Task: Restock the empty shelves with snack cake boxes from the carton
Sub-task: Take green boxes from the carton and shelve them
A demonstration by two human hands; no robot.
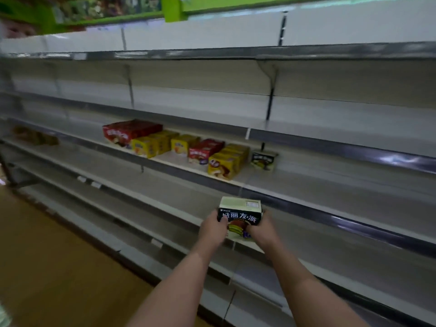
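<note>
While both hands hold a box, stocked boxes sit above.

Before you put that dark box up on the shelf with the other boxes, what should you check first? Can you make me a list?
1. Both hands hold the box: ok. The left hand and right hand grip the dark box from either side.
2. Box upright, label facing out: ok.
3. Matching box to go beside: ok. A second dark box stands at the right end of the row.
4. Free space to its right: ok. The shelf looks bare there.
5. Row is tidy: not ok. The yellow boxes and red boxes sit at uneven angles.
6. Path upward clear: ok, nothing between box and shelf.
</note>
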